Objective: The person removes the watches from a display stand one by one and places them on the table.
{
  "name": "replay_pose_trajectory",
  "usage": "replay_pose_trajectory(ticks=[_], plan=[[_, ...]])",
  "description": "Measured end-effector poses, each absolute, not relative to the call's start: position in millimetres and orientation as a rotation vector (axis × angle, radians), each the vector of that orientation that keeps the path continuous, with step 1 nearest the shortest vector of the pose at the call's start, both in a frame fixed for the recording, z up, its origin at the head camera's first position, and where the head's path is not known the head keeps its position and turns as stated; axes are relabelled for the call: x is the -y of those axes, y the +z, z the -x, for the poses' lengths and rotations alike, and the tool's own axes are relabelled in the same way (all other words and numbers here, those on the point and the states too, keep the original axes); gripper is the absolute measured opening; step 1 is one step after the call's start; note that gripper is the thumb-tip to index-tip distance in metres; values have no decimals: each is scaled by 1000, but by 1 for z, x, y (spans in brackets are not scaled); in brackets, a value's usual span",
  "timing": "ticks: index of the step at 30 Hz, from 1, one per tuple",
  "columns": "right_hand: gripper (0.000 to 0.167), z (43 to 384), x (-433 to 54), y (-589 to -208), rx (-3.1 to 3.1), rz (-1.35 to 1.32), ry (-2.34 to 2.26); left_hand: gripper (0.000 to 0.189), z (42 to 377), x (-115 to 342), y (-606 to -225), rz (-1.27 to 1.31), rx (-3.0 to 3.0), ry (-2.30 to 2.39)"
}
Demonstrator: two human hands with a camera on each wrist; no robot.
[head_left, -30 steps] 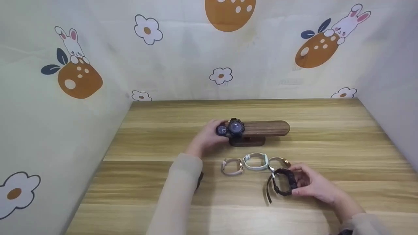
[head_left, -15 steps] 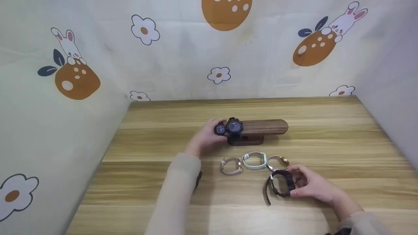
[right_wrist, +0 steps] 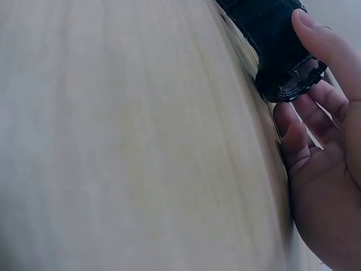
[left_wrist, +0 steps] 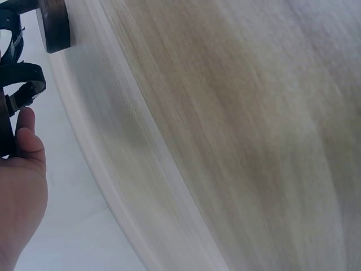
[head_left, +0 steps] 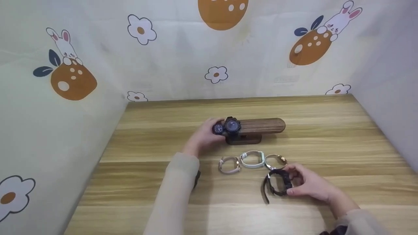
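My left hand (head_left: 206, 133) holds the left end of a dark wooden watch stand (head_left: 263, 126). A small square black watch (head_left: 218, 128) and a larger round black watch (head_left: 232, 125) sit side by side on the stand's bar near those fingers. In the left wrist view, the thumb side of the hand (left_wrist: 22, 186) shows at the dark end of the bar, below a watch strap (left_wrist: 25, 73). Lower right, my right hand (head_left: 308, 185) pinches a black wristwatch (head_left: 287, 182) between thumb and fingers. Its strap is looped, with one end trailing left over the table.
Between stand and right hand lie a pink-strapped watch (head_left: 229, 165), a mint-green watch (head_left: 252, 159) and a gold-faced watch (head_left: 281, 159). Another black item (head_left: 196, 179) is partly hidden by the left sleeve. A patterned cloth (head_left: 176, 65) hangs behind the wooden table (head_left: 156, 130).
The head view has shifted slightly, so everything sits a bit further left. The watch in my right hand has turned a little; both hands otherwise keep their holds.
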State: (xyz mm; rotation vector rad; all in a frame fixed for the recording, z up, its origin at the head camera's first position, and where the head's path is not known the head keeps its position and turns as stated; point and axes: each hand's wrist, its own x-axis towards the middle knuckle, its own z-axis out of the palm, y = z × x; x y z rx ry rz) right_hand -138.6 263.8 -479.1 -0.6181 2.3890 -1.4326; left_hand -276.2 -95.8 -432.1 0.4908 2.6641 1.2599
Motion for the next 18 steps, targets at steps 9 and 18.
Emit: replay_pose_trajectory(ticks=[9,18], plan=[[64,139,-265,-480,-2372,615,-1467,73,275,95,-431,-488,-2637,1283],[57,140,-269,-478,-2264,656,-1622,73,278,96,-433,-491,-2662,1244]])
